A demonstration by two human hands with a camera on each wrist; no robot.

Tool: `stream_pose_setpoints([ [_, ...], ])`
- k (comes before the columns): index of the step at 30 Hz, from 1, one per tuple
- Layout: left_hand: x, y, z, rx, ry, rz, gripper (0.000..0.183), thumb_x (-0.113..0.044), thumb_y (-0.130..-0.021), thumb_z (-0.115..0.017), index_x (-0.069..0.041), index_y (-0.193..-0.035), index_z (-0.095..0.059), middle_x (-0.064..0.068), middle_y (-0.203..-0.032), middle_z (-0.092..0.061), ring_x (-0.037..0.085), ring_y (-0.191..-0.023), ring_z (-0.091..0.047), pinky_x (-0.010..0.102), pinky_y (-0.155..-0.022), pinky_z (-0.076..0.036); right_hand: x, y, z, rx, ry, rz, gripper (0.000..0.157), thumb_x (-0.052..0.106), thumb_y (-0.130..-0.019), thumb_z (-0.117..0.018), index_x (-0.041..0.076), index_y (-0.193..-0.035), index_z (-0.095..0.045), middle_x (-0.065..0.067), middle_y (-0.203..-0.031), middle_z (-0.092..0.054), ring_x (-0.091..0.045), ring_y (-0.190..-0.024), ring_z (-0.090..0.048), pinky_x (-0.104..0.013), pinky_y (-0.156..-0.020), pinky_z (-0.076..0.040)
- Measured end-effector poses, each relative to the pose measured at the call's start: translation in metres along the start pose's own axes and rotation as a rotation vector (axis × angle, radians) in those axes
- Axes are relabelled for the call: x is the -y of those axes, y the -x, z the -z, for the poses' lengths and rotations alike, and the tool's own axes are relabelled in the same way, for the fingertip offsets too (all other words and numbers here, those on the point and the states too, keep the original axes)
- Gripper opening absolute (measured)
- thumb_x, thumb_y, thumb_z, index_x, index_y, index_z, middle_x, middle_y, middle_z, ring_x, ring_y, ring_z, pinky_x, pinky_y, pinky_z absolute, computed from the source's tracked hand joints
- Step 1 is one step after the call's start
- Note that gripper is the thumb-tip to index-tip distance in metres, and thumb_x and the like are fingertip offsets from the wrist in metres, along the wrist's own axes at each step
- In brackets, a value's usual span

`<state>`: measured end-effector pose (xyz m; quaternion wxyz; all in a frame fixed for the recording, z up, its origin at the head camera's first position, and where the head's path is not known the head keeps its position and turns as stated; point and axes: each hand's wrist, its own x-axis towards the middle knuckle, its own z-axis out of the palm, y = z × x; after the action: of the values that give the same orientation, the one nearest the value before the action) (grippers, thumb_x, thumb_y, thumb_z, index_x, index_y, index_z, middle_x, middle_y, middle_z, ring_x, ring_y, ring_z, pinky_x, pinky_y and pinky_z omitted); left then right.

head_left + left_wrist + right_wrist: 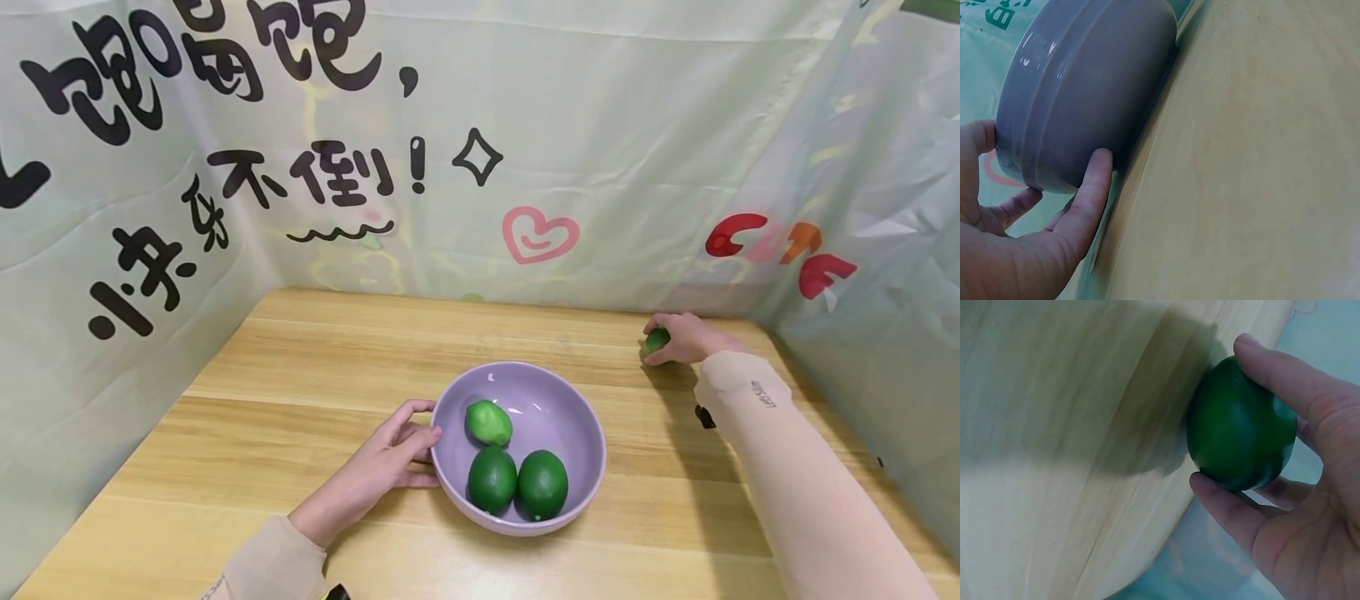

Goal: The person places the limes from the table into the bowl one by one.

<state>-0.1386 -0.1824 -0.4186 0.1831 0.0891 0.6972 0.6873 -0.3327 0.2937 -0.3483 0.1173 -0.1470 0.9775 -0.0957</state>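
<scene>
A purple bowl (566,408) stands on the wooden table. Inside lie one bright green, knobbly lime (489,423) and two smooth, dark green oval fruits (492,480), side by side at the near wall. My left hand (390,450) holds the bowl's left side, thumb at the rim; in the left wrist view its fingers (1088,200) spread along the outer wall. Far to the right, my right hand (686,337) grips a green lime (1241,428) between thumb and fingers near the table's back edge. The right wrist view shows it as egg-shaped and glossy.
The wooden table (337,350) has light grain. A pale printed cloth (637,150) with black writing, a pink heart and coloured letters hangs behind it and along both sides. The right arm's shadow falls across the tabletop.
</scene>
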Motion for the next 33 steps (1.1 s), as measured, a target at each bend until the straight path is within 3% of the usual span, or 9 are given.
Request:
stream_pose_setpoints([
  [20, 0.002, 0.0, 0.0, -0.017, -0.002, -0.001, 0.054, -0.032, -0.111, -0.06, -0.012, -0.157, -0.04, 0.03, -0.14, -0.06, 0.027, -0.109, -0.073, 0.044, -0.096, -0.069, 0.016, -0.002, 0.002, 0.091, 0.011, -0.049, 0.061, 0.033, -0.096, -0.082, -0.003, -0.138, -0.058, -0.032, -0.136, -0.061, -0.044, -0.117, -0.058, -0.058, -0.095, -0.054],
  [33, 0.002, -0.001, -0.001, -0.017, -0.003, 0.001, 0.054, -0.031, -0.111, -0.059, -0.012, -0.158, -0.039, 0.03, -0.139, -0.059, 0.027, -0.11, -0.072, 0.046, -0.097, -0.068, 0.027, -0.001, 0.002, 0.098, 0.007, -0.07, 0.059, 0.034, -0.095, -0.082, -0.001, -0.137, -0.058, -0.03, -0.135, -0.06, -0.041, -0.114, -0.057, -0.054, -0.092, -0.054],
])
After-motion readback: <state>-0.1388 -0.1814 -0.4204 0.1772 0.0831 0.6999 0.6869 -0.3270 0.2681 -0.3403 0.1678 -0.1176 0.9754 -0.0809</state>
